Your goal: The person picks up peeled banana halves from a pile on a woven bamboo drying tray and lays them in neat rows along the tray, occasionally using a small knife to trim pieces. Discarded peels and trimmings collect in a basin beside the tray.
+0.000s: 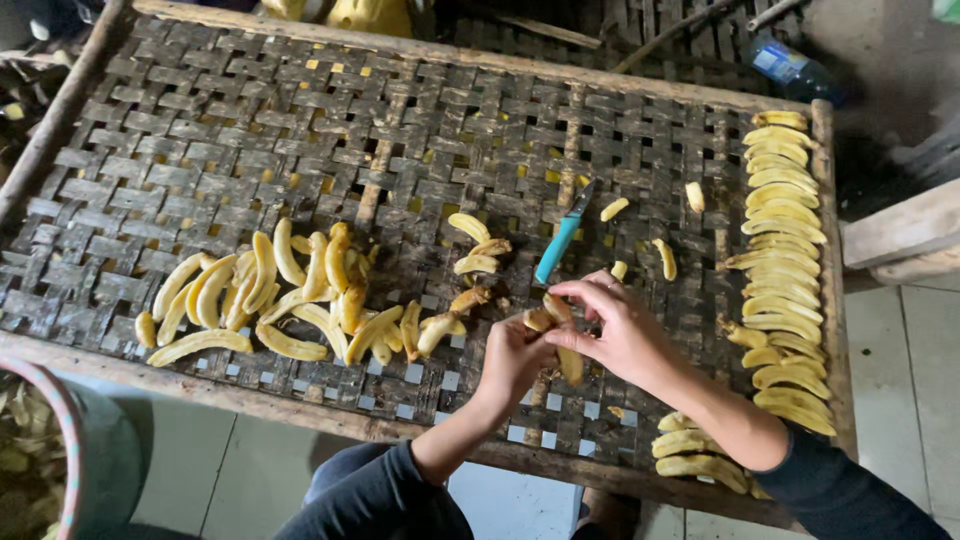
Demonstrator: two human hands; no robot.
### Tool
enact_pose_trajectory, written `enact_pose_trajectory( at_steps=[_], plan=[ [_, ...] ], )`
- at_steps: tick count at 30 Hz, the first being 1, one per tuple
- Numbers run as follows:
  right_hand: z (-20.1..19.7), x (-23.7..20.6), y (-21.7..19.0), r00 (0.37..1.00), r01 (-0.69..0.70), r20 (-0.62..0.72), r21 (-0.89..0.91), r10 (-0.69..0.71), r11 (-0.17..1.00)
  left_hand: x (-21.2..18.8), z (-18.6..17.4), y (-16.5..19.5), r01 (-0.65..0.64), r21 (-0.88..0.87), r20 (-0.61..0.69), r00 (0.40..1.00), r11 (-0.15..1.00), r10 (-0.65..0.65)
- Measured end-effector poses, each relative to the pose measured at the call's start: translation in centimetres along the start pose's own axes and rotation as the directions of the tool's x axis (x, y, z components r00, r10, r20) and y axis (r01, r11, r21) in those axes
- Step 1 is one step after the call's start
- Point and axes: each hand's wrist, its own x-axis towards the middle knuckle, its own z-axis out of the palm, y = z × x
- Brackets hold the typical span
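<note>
While both hands meet above the near edge of the woven bamboo rack (300, 110), the entry reads as follows. Left hand (512, 358): grip clenched around a peeled banana (571, 366), whose lower end hangs below the fingers. Right hand (612, 322): fingertips pinched on the upper end of the same banana, near a browned patch. Banana position: held just above the rack, between the loose pile and the laid row.

Other items: a loose pile of peeled bananas (290, 295) on the left of the rack; a neat row of bananas (783, 250) along the right edge; a teal-handled knife (560, 240) lying on the weave just beyond the hands; a few small pieces (614, 208) scattered near it.

Risk, as judged: the fruit looks soft and slick, so too hard a pinch may snap it, and a dropped piece could slip through the weave's gaps. The knife lies close to the fingers; a careless reach could catch the blade.
</note>
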Motion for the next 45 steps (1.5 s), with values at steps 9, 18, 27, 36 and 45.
enact_pose_trajectory(
  at_steps=[9,18,27,36,45],
  plan=[
    [-4.6,-7.9,7.9,0.936,-0.35,0.077,0.107,0.343,0.931,0.7,7.2,-2.2,-0.077,0.244,0.094,0.994,0.967,0.056],
    [-10.8,-17.3,14.8,0.864,-0.452,0.264,0.029,0.43,0.891,0.6,7.7,-4.8,-0.009,0.204,0.1,0.995,0.979,-0.012],
    [-12.5,-16.8,15.3,0.78,-0.424,0.369,-0.281,0.505,0.861,1.5,8.8,-6.4,-0.011,0.201,0.133,0.991,0.98,-0.017],
    [-10.0,-11.9,12.2,0.831,-0.556,0.292,0.389,0.474,0.734,1.3,14.8,-5.5,-0.032,0.012,0.117,0.993,0.999,0.031],
    [-11.0,-13.2,14.2,0.756,-0.555,0.331,-0.134,0.565,0.821,-0.5,11.7,-4.1,-0.345,0.649,0.447,0.894,0.678,0.027]
  ],
)
